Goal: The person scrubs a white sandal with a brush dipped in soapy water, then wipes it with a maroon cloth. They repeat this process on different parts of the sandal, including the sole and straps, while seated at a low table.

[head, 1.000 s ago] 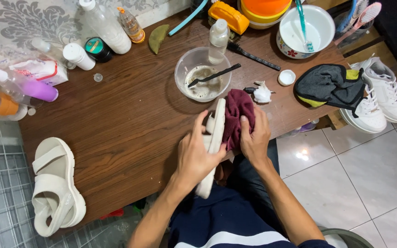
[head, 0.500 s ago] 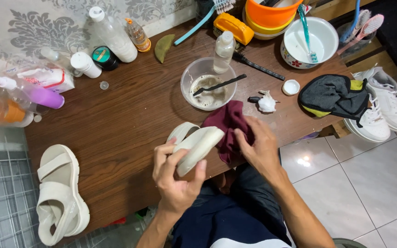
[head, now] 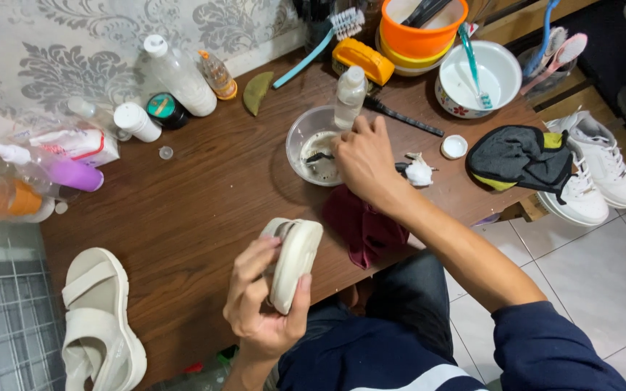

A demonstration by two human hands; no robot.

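My left hand [head: 259,311] grips a cream sandal [head: 295,261] at the near table edge, sole side turned up. My right hand [head: 364,159] reaches over a clear bowl [head: 300,137], its fingers closed on the handle of a small dark brush [head: 320,156] whose head lies in the bowl. A maroon cloth [head: 364,228] lies loose on the brown table [head: 204,203] just below that wrist. The matching cream sandal [head: 99,326] rests at the table's left corner.
A clear bottle [head: 349,98] stands behind the bowl. Several bottles crowd the left back [head: 179,76]. An orange bowl [head: 425,29] and a white bowl [head: 498,72] sit at the back right. A black-yellow cloth [head: 523,156] and white sneakers [head: 595,174] lie to the right.
My right hand let go of the maroon cloth and moved up to the bowl and brush. My left hand brought the sandal lower and closer to me.
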